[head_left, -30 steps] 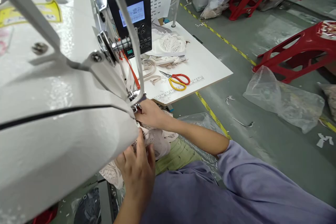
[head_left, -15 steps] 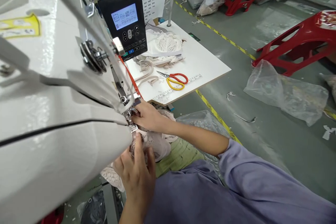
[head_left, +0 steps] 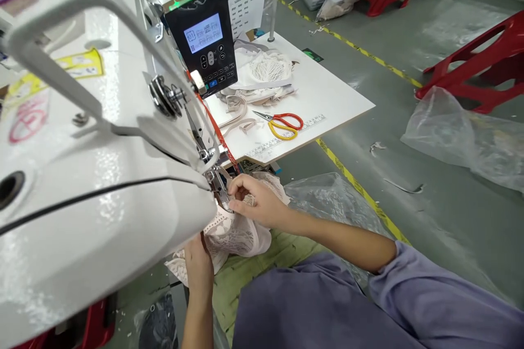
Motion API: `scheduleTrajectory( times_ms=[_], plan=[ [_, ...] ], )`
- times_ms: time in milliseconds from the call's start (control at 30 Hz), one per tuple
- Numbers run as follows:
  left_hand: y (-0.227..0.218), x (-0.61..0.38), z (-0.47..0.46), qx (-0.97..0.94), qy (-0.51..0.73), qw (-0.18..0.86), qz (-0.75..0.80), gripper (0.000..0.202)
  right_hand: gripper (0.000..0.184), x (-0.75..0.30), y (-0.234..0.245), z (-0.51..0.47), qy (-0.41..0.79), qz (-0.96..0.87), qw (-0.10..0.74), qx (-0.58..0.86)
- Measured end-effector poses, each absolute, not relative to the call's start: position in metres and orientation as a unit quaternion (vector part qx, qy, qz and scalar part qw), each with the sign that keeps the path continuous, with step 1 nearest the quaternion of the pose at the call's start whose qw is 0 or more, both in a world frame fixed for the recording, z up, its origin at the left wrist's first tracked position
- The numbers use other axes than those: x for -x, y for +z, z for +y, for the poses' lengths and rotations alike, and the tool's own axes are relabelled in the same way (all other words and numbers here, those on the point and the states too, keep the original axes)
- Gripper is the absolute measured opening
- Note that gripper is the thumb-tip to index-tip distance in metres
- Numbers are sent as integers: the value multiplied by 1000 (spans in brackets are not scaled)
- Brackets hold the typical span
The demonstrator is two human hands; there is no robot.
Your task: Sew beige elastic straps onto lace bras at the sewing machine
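A pale pink lace garment piece (head_left: 237, 237) hangs from under the presser foot (head_left: 223, 196) of a white sewing machine (head_left: 164, 218). My right hand (head_left: 264, 202) is just right of the foot, its fingers curled and the thumb close to the forefinger by the lace's upper edge. Whatever is between those fingertips is too small to make out. On the near side, my left hand (head_left: 199, 256) reaches under the machine head beside the lace; the head hides its fingers.
A black control panel (head_left: 202, 41) rises behind the needle area. On the white table (head_left: 339, 98) are red-and-yellow scissors (head_left: 284, 125), a printed ruler and a pile of lace pieces (head_left: 266, 73). Clear plastic bags (head_left: 335, 202) and red stools (head_left: 483, 71) are on the floor to the right.
My left hand has moved from the front of the lace to under the machine head. My right hand has drawn back slightly from the needle area, its fingers now curled. The view has shifted.
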State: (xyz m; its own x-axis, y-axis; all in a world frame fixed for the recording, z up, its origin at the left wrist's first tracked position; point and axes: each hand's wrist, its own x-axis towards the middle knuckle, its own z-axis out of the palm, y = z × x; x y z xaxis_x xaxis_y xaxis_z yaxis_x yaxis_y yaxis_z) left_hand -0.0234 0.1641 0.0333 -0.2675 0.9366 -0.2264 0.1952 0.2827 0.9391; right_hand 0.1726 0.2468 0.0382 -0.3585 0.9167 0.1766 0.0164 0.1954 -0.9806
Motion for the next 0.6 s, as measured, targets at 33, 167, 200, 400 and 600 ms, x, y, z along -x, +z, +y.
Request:
scheduleTrajectory(
  times_ms=[33,167,200,400,600],
  plan=[
    [33,23,164,-409,445,423,675,41,26,-172,39,246,517,-643,432,365],
    [34,21,160,-375,503,382,679,41,27,-172,43,244,515,-647,422,373],
    [35,21,158,-374,509,377,678,42,27,-173,45,244,514,-648,420,374],
    [41,19,155,-379,526,337,683,45,28,-171,51,242,509,-650,416,382],
    [52,14,156,-348,565,339,667,39,33,-172,53,238,533,-640,388,396]
  ],
)
